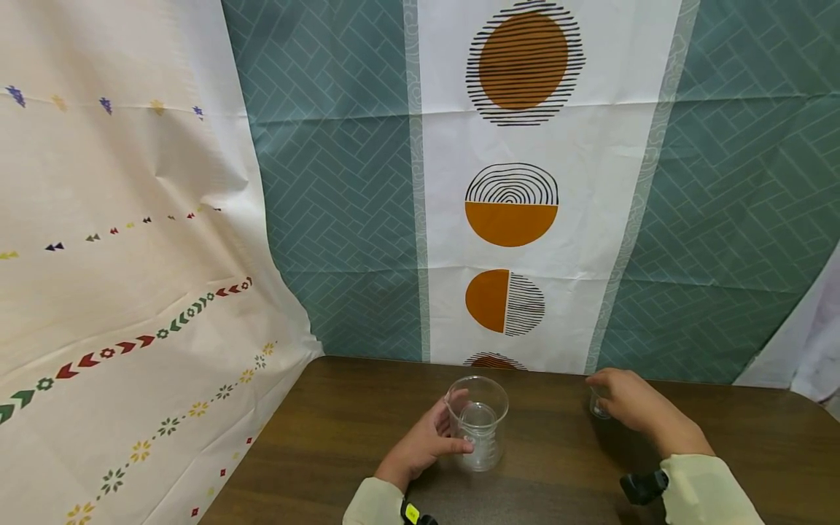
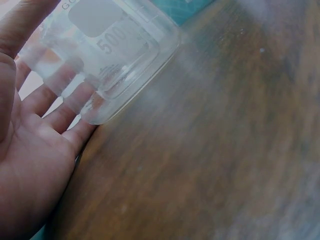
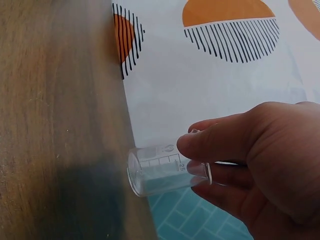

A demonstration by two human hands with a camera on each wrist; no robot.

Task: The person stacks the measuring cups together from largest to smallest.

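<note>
A large clear glass beaker (image 1: pixel 494 445) stands on the wooden table with a smaller glass beaker (image 1: pixel 479 415) nested inside it. My left hand (image 1: pixel 426 443) holds the large beaker from its left side, thumb across the front and fingers behind. In the left wrist view, "500" shows through the glass of the large beaker (image 2: pixel 167 37), and that palm faces it. Toward the back right, my right hand (image 1: pixel 633 401) pinches a small beaker (image 3: pixel 160 167) near its rim between thumb and fingers. Marked 25, that beaker is upright at the tabletop; whether its base touches is unclear.
Brown wooden tabletop (image 1: pixel 367 408) lies around both hands. A patterned green and white cloth (image 1: pixel 354 219) hangs behind the table's back edge. Along the left side drapes a cream embroidered cloth (image 1: pixel 131 292).
</note>
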